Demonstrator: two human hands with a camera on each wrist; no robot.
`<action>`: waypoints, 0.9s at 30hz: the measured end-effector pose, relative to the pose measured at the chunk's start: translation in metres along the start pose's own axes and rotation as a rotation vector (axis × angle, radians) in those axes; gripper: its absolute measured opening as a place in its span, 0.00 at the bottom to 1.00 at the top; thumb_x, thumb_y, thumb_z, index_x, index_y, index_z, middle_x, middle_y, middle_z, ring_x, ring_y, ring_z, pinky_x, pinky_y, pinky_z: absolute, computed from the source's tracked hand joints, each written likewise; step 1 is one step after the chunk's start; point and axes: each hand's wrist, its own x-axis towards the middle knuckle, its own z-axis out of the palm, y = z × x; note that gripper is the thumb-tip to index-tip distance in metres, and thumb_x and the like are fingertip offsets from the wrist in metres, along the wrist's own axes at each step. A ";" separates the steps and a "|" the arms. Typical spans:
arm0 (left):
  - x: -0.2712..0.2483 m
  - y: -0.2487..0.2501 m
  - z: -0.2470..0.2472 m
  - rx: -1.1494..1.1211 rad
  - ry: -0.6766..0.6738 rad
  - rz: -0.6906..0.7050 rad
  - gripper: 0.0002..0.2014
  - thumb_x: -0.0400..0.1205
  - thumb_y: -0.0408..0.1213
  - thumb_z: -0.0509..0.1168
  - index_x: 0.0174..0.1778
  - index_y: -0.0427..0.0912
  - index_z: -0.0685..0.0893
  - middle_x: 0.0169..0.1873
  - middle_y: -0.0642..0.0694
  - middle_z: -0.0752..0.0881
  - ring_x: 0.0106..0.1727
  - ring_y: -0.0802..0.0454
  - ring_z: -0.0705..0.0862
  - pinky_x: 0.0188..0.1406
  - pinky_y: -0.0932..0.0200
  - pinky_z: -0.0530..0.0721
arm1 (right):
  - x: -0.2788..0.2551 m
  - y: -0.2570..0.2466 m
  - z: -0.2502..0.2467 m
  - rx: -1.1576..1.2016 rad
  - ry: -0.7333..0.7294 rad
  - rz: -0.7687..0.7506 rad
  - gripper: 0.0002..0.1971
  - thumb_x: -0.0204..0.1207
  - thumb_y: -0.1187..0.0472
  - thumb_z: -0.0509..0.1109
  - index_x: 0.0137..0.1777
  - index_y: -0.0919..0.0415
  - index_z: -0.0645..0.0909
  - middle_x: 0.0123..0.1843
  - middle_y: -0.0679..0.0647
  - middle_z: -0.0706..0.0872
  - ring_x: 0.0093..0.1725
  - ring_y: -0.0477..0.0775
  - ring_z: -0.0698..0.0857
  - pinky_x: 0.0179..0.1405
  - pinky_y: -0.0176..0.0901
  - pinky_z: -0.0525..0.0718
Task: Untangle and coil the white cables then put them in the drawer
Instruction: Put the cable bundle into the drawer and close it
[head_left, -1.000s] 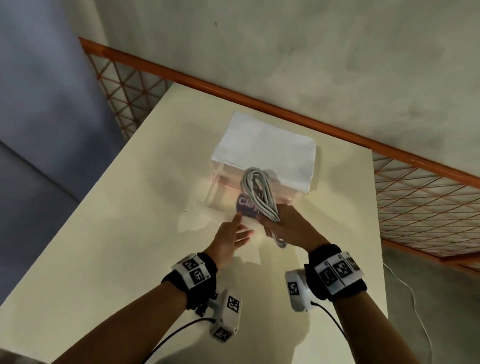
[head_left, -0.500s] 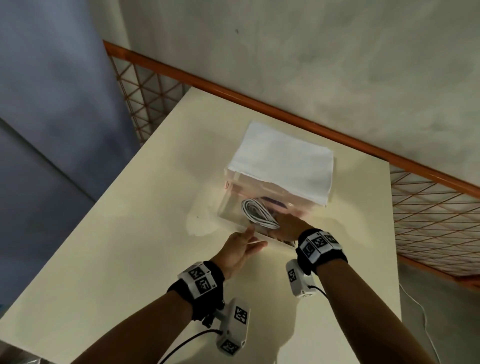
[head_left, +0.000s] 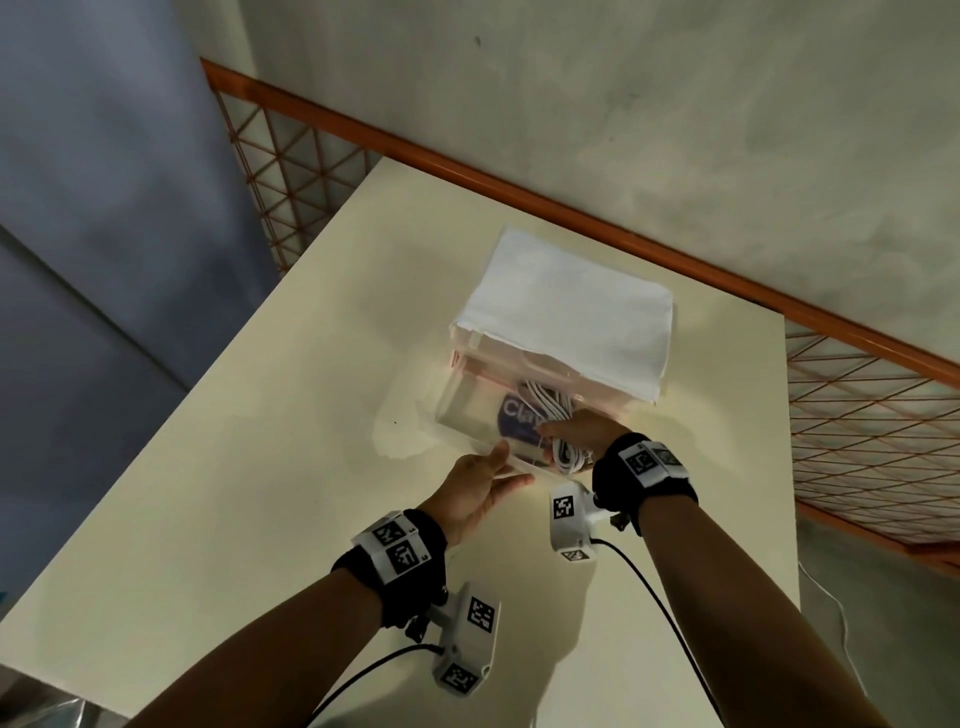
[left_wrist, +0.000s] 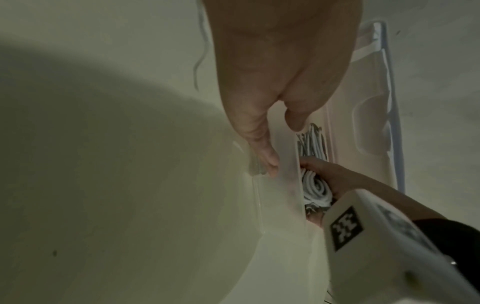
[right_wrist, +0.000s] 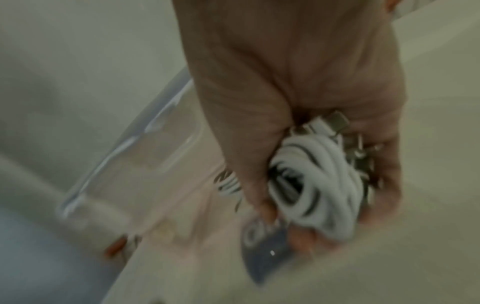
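Observation:
A clear plastic drawer (head_left: 457, 415) stands pulled out of a small clear drawer unit (head_left: 467, 338) on the cream table (head_left: 260, 467). Inside the drawer, my right hand (head_left: 574, 431) grips a coiled bundle of white cables (head_left: 563, 453) low against the drawer floor, over a blue label (head_left: 511, 415). The right wrist view shows the coil (right_wrist: 311, 185) wrapped by fingers and thumb, metal plugs poking out. My left hand (head_left: 488, 475) pinches the drawer's front wall (left_wrist: 285, 185), thumb inside and fingers (left_wrist: 267, 162) outside.
A folded white cloth (head_left: 571, 317) lies on top of the drawer unit. An orange railing with wire mesh (head_left: 571, 213) runs behind the table and along its right side. A thin white cord (head_left: 836, 613) hangs off the right table edge.
My right hand has brought the coil down from above the drawer into it. The left hand stays at the drawer front.

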 end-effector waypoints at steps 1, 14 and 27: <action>0.000 0.000 0.001 -0.001 0.013 -0.002 0.22 0.86 0.38 0.56 0.67 0.21 0.73 0.64 0.28 0.79 0.56 0.43 0.85 0.44 0.65 0.89 | 0.000 0.001 0.005 0.012 0.033 -0.014 0.11 0.77 0.56 0.69 0.52 0.64 0.81 0.49 0.63 0.86 0.41 0.57 0.83 0.42 0.40 0.80; 0.004 -0.003 0.003 0.046 0.063 0.009 0.13 0.85 0.39 0.58 0.43 0.31 0.77 0.41 0.40 0.78 0.51 0.45 0.86 0.52 0.62 0.87 | -0.005 0.004 0.031 -0.177 0.465 -0.106 0.30 0.73 0.52 0.74 0.69 0.71 0.71 0.68 0.68 0.80 0.67 0.69 0.79 0.61 0.52 0.78; 0.002 0.001 0.012 0.023 0.107 0.005 0.14 0.86 0.37 0.57 0.47 0.27 0.77 0.39 0.39 0.80 0.51 0.43 0.85 0.45 0.63 0.88 | -0.016 -0.009 0.013 -0.578 0.256 -0.047 0.43 0.66 0.33 0.71 0.68 0.70 0.72 0.66 0.65 0.82 0.66 0.64 0.81 0.63 0.50 0.78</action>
